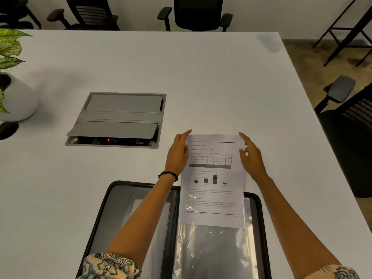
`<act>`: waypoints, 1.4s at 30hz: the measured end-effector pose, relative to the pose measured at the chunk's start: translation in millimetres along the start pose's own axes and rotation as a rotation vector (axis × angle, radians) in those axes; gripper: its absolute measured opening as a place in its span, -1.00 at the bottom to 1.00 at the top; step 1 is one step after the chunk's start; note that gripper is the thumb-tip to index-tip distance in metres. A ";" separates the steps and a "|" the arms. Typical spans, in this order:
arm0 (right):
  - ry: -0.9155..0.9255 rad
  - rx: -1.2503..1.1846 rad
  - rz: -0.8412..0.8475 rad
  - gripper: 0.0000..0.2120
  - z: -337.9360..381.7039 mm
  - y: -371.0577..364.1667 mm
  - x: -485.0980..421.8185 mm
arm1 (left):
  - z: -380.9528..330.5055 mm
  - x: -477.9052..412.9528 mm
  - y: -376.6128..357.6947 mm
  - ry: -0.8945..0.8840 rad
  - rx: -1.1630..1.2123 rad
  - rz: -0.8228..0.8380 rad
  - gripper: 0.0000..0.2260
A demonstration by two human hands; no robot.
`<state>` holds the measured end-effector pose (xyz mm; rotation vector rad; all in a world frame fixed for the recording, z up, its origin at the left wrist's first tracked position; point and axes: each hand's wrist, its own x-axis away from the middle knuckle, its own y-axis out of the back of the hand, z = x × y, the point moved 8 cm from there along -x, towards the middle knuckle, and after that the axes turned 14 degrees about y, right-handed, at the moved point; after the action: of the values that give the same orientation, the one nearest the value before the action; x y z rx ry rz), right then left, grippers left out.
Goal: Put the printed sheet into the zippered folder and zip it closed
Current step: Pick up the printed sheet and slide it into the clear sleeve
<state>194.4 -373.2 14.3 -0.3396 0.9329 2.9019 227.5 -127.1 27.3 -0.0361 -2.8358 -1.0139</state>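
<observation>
A printed sheet [213, 178] with a table and a bar chart lies lengthwise, its lower part tucked into a clear plastic sleeve [213, 248] on the right half of the open black zippered folder [112, 200]. The sheet's upper part sticks out past the folder's far edge onto the table. My left hand [178, 154] rests with straight fingers along the sheet's upper left edge. My right hand [251, 156] lies flat-fingered against the upper right edge, thumb near the paper. The folder's near side is cut off by the frame.
The white table [201, 77] holds a grey cable box [118, 119] with its front flap raised, left of the sheet. A potted plant [12, 77] stands at the left edge. Office chairs [197, 13] line the far side, and another [348, 121] is on the right.
</observation>
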 end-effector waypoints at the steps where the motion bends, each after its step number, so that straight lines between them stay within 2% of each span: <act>1: 0.000 0.007 0.002 -0.53 -0.6 -0.3 -0.1 | 0.4 -0.1 -0.7 0.004 -0.016 0.003 -0.57; 17: -0.083 0.021 0.130 -0.50 -19.0 -10.4 16.6 | 18.2 11.9 -18.4 0.019 -0.165 0.111 -0.61; 37: -0.249 -0.025 0.286 -0.55 -25.5 -20.9 73.8 | 60.9 59.9 -40.5 0.028 -0.538 0.233 -0.52; 42: -0.302 0.020 0.308 -0.62 -29.5 -22.2 88.0 | 68.8 73.3 -43.3 0.061 -0.575 0.274 -0.51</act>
<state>117.3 -372.0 -41.9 0.2633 1.0391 3.0837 144.1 -118.6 -43.1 -0.4243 -2.3035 -1.6722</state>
